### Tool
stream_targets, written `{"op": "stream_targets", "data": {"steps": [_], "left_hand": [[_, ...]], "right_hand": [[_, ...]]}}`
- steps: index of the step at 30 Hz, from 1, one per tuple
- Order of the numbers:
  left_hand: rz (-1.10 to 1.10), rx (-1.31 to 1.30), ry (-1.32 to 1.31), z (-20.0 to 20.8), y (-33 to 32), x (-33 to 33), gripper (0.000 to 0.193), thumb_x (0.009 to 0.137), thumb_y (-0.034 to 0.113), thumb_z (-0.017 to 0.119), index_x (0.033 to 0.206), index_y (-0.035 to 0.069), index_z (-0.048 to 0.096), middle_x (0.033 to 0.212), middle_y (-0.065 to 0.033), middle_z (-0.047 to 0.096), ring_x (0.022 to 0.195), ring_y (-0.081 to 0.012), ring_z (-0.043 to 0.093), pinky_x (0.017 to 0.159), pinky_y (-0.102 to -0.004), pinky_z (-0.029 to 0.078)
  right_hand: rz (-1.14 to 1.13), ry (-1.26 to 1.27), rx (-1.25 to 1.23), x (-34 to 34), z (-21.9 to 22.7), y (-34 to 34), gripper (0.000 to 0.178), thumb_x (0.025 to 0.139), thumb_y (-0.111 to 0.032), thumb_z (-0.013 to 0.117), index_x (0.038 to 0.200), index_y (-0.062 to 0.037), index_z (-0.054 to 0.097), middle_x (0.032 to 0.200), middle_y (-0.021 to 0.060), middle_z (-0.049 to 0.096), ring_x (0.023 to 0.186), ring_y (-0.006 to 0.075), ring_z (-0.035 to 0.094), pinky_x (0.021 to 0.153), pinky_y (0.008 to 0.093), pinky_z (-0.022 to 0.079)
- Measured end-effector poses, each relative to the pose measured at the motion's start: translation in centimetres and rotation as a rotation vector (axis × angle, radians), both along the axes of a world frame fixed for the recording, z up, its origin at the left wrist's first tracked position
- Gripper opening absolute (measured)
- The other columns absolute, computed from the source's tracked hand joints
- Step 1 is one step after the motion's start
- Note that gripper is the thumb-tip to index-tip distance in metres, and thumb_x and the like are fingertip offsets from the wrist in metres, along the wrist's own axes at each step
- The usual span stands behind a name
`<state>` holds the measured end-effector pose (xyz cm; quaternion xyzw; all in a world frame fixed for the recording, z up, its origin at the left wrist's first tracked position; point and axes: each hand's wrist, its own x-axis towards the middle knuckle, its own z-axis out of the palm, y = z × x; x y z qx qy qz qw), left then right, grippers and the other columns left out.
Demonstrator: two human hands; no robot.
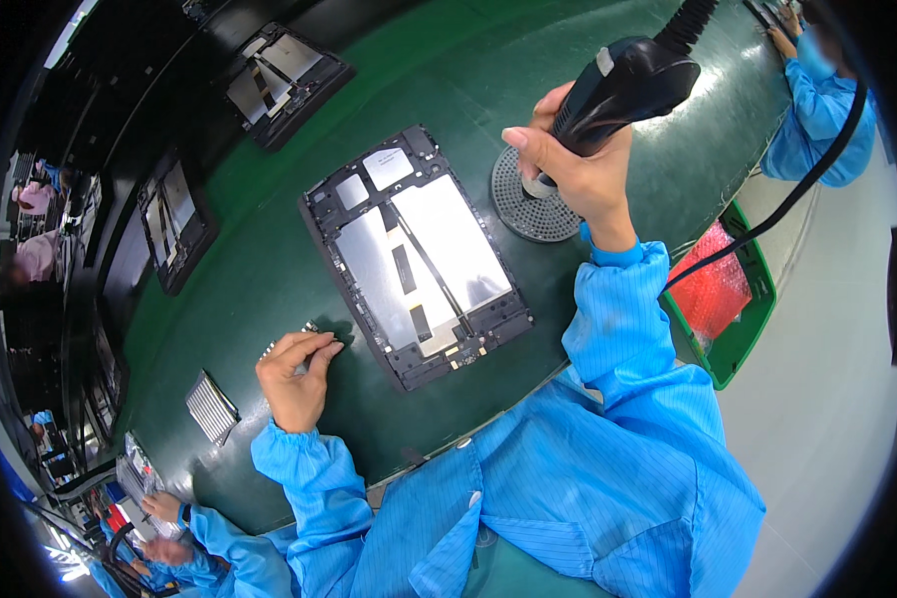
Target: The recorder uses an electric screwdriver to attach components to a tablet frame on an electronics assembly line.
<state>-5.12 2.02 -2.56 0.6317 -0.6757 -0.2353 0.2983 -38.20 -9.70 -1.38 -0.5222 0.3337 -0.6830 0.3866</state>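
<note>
One open tablet (456, 235) lies on the worktop (269, 234) between two hands. The right hand (596, 177) grips one tool (623, 85); the left hand's (294, 381) fingers curl, but I can't tell if they hold anything.

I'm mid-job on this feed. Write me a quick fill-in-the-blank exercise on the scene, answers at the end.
1. The right hand grips a handheld tool coloured ____.
2. The opened device lies on a tabletop coloured ____.
3. The bubble wrap in the bin is coloured ____.
4. In the picture, the perforated disc lies to the ____ of the opened device.

Missing words: black; green; red; right.
</note>
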Motion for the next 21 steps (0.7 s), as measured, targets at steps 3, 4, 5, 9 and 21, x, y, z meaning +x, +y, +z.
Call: {"op": "stream_targets", "data": {"steps": [3,4,5,9,21], "left_hand": [[-0.019,0.014,-0.037,0.1,0.5,-0.1,0.014,0.068,-0.004,0.072,0.082,-0.001,0.069,0.074,-0.0108,0.066,0.064,-0.0187,0.062,0.061,-0.0258,0.049],[-0.020,0.017,-0.060,0.2,0.8,-0.2,0.014,0.068,-0.004,0.072,0.082,-0.002,0.069,0.074,-0.0112,0.065,0.063,-0.0189,0.062,0.059,-0.0259,0.049],[-0.005,0.018,-0.057,0.4,1.0,-0.3,0.014,0.068,-0.004,0.072,0.082,-0.002,0.069,0.074,-0.0112,0.065,0.063,-0.0189,0.062,0.059,-0.0259,0.049],[-0.002,0.063,-0.034,0.0,1.4,-0.9,0.013,0.069,-0.004,0.070,0.081,-0.002,0.068,0.075,-0.0115,0.064,0.062,-0.0198,0.063,0.055,-0.0277,0.049],[-0.104,-0.086,0.213,-2.0,1.3,-1.7,0.012,0.063,0.000,0.069,0.074,-0.001,0.064,0.077,-0.0111,0.065,0.065,-0.0225,0.065,0.057,-0.0293,0.052]], "right_hand": [[0.027,0.088,-0.023,0.1,0.0,0.2,0.027,0.073,0.008,0.070,0.093,-0.0008,0.054,0.063,0.0062,0.059,0.050,0.0126,0.057,0.046,0.0242,0.046],[0.020,0.044,-0.001,0.4,0.1,0.2,0.026,0.072,0.005,0.073,0.090,-0.0004,0.055,0.061,0.0050,0.059,0.050,0.0111,0.057,0.045,0.0233,0.045],[0.015,0.000,0.022,0.7,0.3,0.2,0.025,0.070,0.003,0.076,0.087,0.0001,0.057,0.060,0.0037,0.059,0.049,0.0096,0.056,0.044,0.0225,0.044],[-0.043,0.018,0.002,1.3,0.8,0.8,0.031,0.071,0.005,0.074,0.095,-0.0022,0.056,0.063,0.0030,0.058,0.050,0.0097,0.054,0.044,0.0228,0.042],[0.426,-0.074,-0.066,13.6,4.8,0.2,0.030,0.072,0.006,0.072,0.095,-0.0001,0.054,0.063,0.0052,0.060,0.050,0.0112,0.058,0.047,0.0224,0.046]]}}
